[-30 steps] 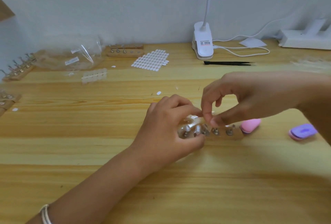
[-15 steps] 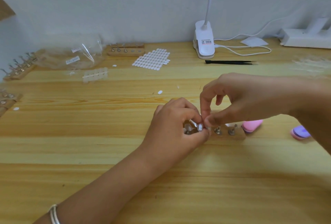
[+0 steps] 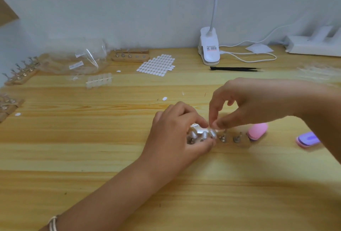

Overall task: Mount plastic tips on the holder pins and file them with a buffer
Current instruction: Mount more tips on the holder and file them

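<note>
A wooden holder with metal pins lies on the table in the middle. My left hand grips its left end, fingers curled over several clear plastic tips on the left pins. My right hand reaches in from the right, thumb and forefinger pinching a small clear tip at the third pin. Two bare pins stand to the right of it. A pink buffer lies just right of the holder, and a purple buffer farther right.
At the back are a sheet of white adhesive tabs, another wooden holder, clear plastic bags, a strip of tips, black tweezers and a white clip lamp. More holders line the left edge.
My right thumb and forefinger have moved slightly left and down onto the third pin with the tip. My left hand keeps its hold on the holder.
</note>
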### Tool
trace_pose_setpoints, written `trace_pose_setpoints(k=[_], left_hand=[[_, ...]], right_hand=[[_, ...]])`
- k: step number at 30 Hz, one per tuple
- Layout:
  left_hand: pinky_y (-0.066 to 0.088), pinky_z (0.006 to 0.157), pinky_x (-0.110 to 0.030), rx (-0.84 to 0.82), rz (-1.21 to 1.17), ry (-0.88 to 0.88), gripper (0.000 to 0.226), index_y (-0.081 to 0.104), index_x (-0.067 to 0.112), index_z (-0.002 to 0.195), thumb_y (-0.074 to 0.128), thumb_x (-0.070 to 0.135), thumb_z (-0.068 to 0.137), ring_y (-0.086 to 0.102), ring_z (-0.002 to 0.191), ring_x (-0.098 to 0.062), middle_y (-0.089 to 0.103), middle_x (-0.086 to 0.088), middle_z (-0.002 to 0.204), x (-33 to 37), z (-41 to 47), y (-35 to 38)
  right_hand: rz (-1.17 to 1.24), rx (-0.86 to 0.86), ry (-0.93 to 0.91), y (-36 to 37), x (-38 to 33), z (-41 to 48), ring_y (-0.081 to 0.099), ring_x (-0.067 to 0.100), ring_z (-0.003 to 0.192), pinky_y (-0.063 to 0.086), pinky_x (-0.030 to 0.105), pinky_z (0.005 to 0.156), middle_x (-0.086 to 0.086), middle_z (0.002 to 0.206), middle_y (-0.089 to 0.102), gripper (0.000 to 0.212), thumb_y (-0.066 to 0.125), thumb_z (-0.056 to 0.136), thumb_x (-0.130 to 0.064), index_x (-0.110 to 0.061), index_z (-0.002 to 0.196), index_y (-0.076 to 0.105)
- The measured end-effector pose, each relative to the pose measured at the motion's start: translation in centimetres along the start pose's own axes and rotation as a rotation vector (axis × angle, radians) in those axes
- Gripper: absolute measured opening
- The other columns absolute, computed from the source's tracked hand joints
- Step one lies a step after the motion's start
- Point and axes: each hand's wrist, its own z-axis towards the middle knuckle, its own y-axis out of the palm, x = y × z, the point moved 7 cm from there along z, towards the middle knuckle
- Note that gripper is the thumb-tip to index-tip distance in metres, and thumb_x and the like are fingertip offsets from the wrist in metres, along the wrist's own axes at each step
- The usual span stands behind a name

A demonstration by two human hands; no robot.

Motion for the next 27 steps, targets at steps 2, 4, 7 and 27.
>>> trace_pose_setpoints(k=[2, 4, 7, 27], left_hand=[[0.026, 0.094, -0.023, 0.009, 0.107, 0.021, 0.041, 0.068, 0.033, 0.099, 0.071, 0.058, 0.067, 0.046, 0.1, 0.001, 0.051, 0.019, 0.102, -0.2, -0.2, -0.4], [0.027, 0.095, -0.026, -0.005, 0.184, 0.025, 0.051, 0.068, 0.032, 0.104, 0.069, 0.065, 0.065, 0.045, 0.101, -0.001, 0.051, 0.018, 0.103, -0.3, -0.3, -0.5], [0.028, 0.092, -0.028, -0.017, 0.24, 0.056, 0.049, 0.073, 0.028, 0.099, 0.065, 0.065, 0.068, 0.048, 0.098, -0.004, 0.056, 0.016, 0.099, 0.1, -0.5, -0.4], [0.027, 0.089, -0.026, -0.056, 0.284, 0.038, 0.046, 0.077, 0.032, 0.095, 0.063, 0.065, 0.066, 0.053, 0.092, -0.004, 0.06, 0.016, 0.089, 0.2, 0.1, -0.6]], right_hand=[[0.074, 0.054, -0.028, -0.5, 0.7, 0.5, 0.061, -0.007, 0.091, 0.051, 0.031, 0.091, -0.021, 0.09, 0.071, 0.009, 0.068, 0.09, -0.033, -0.037, 0.087, 0.076], [0.125, 0.13, -0.049, -0.5, 1.2, 1.2, 0.062, -0.006, 0.084, 0.051, 0.026, 0.086, -0.018, 0.085, 0.07, 0.016, 0.067, 0.093, -0.02, -0.033, 0.094, 0.075], [0.153, 0.171, -0.11, 0.9, 0.9, 2.3, 0.057, -0.003, 0.076, 0.047, 0.017, 0.074, -0.011, 0.087, 0.068, 0.021, 0.071, 0.091, -0.012, -0.026, 0.105, 0.077], [0.284, 0.29, -0.111, -0.4, 0.0, 1.3, 0.061, 0.008, 0.07, 0.05, 0.037, 0.072, -0.014, 0.072, 0.07, 0.024, 0.079, 0.079, -0.012, -0.033, 0.07, 0.073]])
